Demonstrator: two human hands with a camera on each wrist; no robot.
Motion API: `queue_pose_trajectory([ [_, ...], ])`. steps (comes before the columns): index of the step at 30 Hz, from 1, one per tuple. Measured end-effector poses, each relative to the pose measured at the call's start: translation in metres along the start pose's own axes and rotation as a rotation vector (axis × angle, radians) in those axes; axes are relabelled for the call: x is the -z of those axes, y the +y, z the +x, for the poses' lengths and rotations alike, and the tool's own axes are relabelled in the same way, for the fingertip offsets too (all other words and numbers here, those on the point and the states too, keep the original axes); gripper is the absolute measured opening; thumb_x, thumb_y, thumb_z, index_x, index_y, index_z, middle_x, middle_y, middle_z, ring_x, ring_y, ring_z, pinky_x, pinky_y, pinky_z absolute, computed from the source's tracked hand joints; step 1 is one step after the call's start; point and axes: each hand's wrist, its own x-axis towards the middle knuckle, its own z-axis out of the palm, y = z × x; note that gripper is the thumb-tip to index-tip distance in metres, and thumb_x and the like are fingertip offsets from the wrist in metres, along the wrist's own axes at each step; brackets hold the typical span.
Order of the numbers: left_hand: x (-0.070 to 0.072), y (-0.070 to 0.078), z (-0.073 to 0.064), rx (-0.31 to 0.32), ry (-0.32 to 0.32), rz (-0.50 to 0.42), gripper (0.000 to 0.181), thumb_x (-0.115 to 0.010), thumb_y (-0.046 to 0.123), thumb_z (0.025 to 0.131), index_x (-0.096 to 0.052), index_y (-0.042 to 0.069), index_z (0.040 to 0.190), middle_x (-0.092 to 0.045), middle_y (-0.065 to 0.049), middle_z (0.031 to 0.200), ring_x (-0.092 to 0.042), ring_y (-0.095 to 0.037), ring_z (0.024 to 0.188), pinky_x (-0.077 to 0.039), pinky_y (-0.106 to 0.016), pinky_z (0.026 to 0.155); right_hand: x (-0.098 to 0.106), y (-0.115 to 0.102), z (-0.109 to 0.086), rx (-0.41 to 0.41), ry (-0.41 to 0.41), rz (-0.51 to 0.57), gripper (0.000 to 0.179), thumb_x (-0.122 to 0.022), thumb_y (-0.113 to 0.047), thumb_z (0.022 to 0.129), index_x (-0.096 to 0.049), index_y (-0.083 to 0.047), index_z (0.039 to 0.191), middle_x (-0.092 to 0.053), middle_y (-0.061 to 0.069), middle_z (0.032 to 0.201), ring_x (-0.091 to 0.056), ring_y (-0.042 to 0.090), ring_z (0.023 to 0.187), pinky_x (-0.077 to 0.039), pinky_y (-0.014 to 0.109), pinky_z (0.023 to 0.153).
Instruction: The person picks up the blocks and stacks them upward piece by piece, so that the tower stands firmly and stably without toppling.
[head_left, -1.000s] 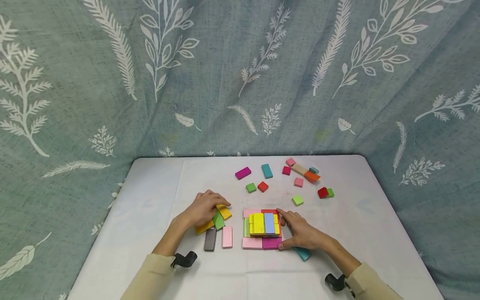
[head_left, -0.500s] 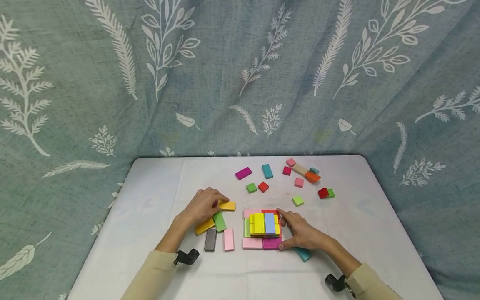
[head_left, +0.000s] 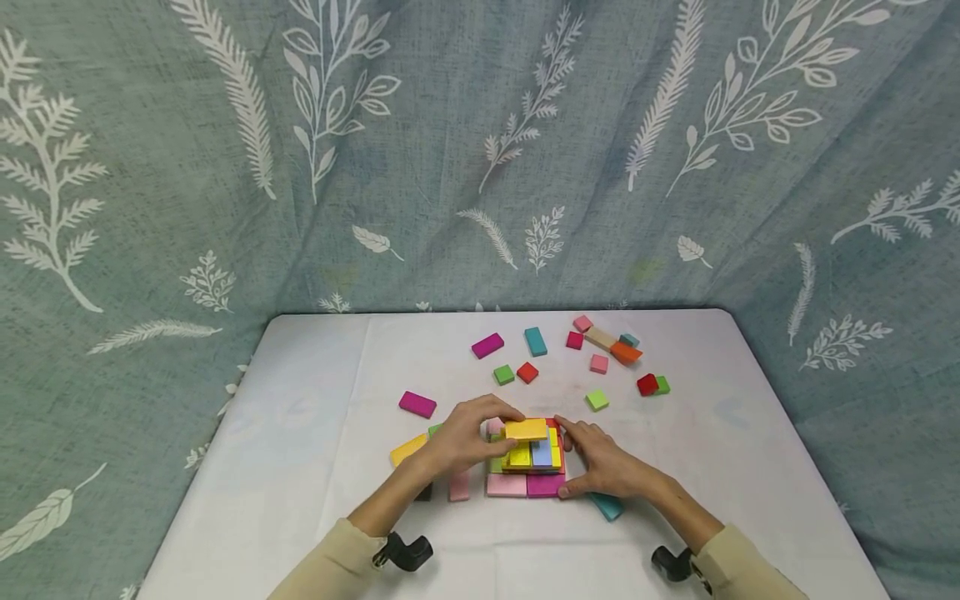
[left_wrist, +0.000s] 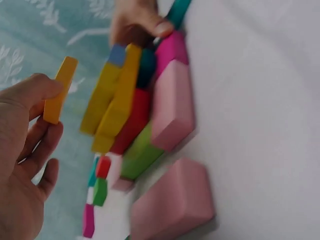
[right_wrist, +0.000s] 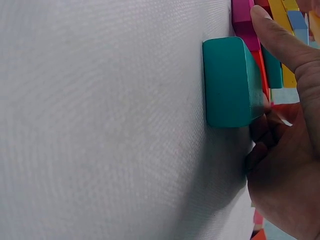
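My left hand (head_left: 465,437) pinches an orange-yellow block (head_left: 526,430) between thumb and fingers, over the left part of a layered block stack. In the left wrist view, a gap shows between this block (left_wrist: 61,90) and the stack's yellow blocks (left_wrist: 102,97). The stack's base has a pink block (head_left: 507,486) and a magenta block (head_left: 545,486) in front; a light blue block (head_left: 541,454) lies on top. My right hand (head_left: 603,462) rests at the stack's right end, its extended thumb touching the magenta block. A teal block (right_wrist: 227,82) lies beside that hand.
Left of the stack lie a loose pink block (head_left: 459,486), a yellow block (head_left: 407,450) and a magenta block (head_left: 417,404), others partly hidden by my left arm. Several small blocks, including a red one (head_left: 528,372), are scattered behind. A patterned curtain (head_left: 450,167) borders the table.
My left hand has lifted the orange-yellow block from the left pile and carried it right, over the stack. A magenta block at the left is now uncovered. My right hand stays in place.
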Motion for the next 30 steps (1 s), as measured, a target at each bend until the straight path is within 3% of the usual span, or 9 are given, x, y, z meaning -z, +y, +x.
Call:
queue_pose_trajectory([
  [6, -0.012, 0.001, 0.001, 0.022, -0.035, 0.061, 0.035, -0.075, 0.028, 0.091, -0.069, 0.026, 0.126, -0.064, 0.014, 0.119, -0.055, -0.009, 0.114, -0.044, -0.043, 0.103, -0.001, 0.001, 0.001, -0.007, 0.002, 0.005, 0.115, -0.087, -0.056, 0.07, -0.025, -0.017, 0.16, -0.047, -0.005, 0.11, -0.041, 0.021, 0.113, -0.038, 0.052, 0.103],
  [14, -0.015, -0.002, 0.004, 0.078, -0.046, 0.096, 0.037, -0.073, 0.034, 0.093, -0.066, 0.031, 0.128, -0.062, 0.015, 0.121, -0.051, -0.01, 0.12, -0.038, -0.047, 0.11, 0.0, 0.002, 0.0, -0.007, 0.002, 0.002, 0.115, -0.087, -0.055, 0.071, -0.025, -0.016, 0.16, -0.046, -0.005, 0.108, -0.041, 0.021, 0.112, -0.039, 0.05, 0.101],
  [25, -0.01, 0.001, 0.005, 0.081, -0.1, 0.074, 0.04, -0.071, 0.038, 0.094, -0.063, 0.03, 0.133, -0.06, 0.011, 0.126, -0.055, -0.013, 0.114, -0.039, -0.045, 0.106, -0.001, 0.0, -0.001, -0.013, 0.0, -0.004, 0.116, -0.086, -0.056, 0.071, -0.024, -0.016, 0.16, -0.046, -0.004, 0.11, -0.04, 0.021, 0.115, -0.038, 0.052, 0.104],
  [30, 0.002, -0.003, 0.0, 0.078, -0.061, 0.095, 0.045, -0.071, 0.042, 0.093, -0.062, 0.027, 0.135, -0.059, 0.01, 0.129, -0.057, -0.014, 0.113, -0.039, -0.045, 0.104, -0.002, -0.003, -0.002, -0.024, 0.012, 0.002, 0.116, -0.088, -0.054, 0.07, -0.025, -0.017, 0.16, -0.047, -0.005, 0.111, -0.04, 0.021, 0.116, -0.04, 0.054, 0.104],
])
